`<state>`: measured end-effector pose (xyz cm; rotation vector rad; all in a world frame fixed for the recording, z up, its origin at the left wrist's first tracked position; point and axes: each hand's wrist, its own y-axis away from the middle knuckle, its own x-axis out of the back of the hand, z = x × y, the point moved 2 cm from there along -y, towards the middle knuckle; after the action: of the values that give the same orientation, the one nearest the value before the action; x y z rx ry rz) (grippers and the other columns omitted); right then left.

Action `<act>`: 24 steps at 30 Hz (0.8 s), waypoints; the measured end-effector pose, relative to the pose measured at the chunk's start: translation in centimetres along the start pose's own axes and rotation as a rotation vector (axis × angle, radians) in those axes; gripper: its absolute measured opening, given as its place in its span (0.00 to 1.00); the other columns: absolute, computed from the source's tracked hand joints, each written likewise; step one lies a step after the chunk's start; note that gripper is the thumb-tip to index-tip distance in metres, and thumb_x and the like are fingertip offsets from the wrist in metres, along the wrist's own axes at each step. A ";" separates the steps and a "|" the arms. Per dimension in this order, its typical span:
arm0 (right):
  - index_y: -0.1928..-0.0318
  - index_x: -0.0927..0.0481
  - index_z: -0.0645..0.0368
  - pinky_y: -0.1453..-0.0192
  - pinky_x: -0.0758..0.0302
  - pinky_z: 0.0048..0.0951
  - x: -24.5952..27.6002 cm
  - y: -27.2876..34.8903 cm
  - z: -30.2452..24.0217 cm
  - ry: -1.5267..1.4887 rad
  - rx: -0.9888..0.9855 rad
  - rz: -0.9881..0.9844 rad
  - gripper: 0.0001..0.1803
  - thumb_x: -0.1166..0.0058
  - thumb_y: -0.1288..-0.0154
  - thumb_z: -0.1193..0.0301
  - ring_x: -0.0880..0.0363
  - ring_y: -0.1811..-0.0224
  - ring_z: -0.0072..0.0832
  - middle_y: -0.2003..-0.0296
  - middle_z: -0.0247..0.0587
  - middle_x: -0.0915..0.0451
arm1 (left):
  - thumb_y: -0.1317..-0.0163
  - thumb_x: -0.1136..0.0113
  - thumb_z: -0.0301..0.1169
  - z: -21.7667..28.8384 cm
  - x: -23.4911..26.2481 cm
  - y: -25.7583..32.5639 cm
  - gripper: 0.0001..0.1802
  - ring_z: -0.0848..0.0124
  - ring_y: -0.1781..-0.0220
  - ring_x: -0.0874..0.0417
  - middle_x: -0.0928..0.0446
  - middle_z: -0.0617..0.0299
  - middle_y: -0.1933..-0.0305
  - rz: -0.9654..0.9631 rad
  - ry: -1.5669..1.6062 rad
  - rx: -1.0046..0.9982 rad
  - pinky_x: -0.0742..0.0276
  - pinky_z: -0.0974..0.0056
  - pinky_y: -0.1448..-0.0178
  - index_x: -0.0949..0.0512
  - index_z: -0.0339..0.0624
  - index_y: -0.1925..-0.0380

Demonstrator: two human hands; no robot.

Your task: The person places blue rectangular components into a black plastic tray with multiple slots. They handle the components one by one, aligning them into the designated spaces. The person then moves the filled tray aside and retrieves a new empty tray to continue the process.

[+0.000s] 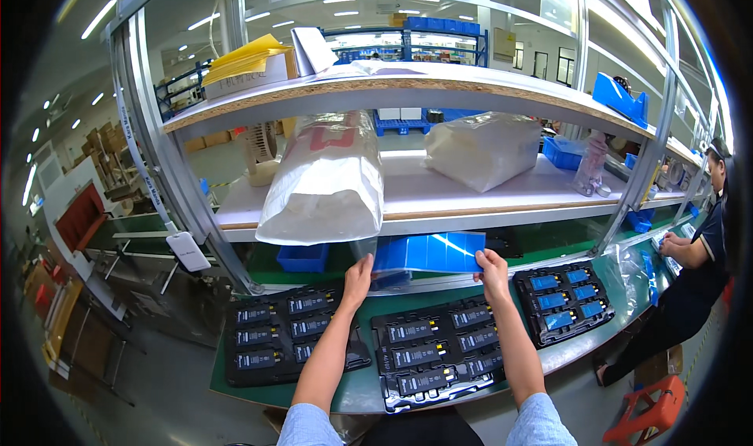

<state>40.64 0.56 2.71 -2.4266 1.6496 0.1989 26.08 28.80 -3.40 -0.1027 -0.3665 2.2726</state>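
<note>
In front of me, over the bench, I hold a blue film sheet (427,254), glossy and crossed by thin lines. My right hand (492,273) pinches its right end. At the sheet's left end, the fingers of my left hand (359,281) are closed on its edge, beside a strip of clear film. Under my forearms are two black plastic trays, a left tray (314,373) and a middle tray (379,344), with several flat black batteries (420,356) in them. A right tray (576,330) holds batteries with blue faces (551,301).
Above the bench runs a shelf (408,203) bearing a large white plastic bag (325,187) and another bag (482,152). A blue bin (302,258) sits beneath it. To the right, a co-worker (698,250) stands at the bench, near a red stool (647,409).
</note>
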 end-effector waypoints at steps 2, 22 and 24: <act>0.61 0.23 0.61 0.76 0.33 0.20 -1.3 -0.5 1.5 -0.073 -0.019 -0.007 0.08 0.48 0.31 0.69 0.31 0.80 0.18 0.77 0.30 0.25 | 0.30 0.51 0.49 -0.1 0.2 -0.3 0.25 0.69 0.70 0.18 0.17 0.55 0.69 -0.017 0.164 0.119 0.24 0.66 0.62 0.21 0.34 0.62; 0.56 0.26 0.54 0.66 0.29 0.23 -2.7 0.8 6.0 -0.326 -0.329 -0.204 0.13 0.53 0.27 0.58 0.25 0.68 0.20 0.68 0.29 0.23 | 0.33 0.45 0.27 -0.1 2.2 -0.1 0.08 0.71 0.66 0.19 0.22 0.60 0.67 0.094 0.543 0.222 0.20 0.65 0.59 0.27 0.37 0.56; 0.55 0.26 0.52 0.62 0.30 0.24 -2.5 0.6 6.4 -0.326 -0.358 -0.221 0.15 0.55 0.27 0.55 0.26 0.63 0.19 0.64 0.27 0.23 | 0.33 0.45 0.26 -0.2 2.5 -0.1 0.09 0.72 0.67 0.20 0.22 0.60 0.67 0.116 0.553 0.214 0.20 0.67 0.61 0.27 0.35 0.55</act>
<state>39.16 4.10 -3.01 -2.6207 1.2819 0.8683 24.54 30.78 -3.42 -0.6378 0.1772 2.2660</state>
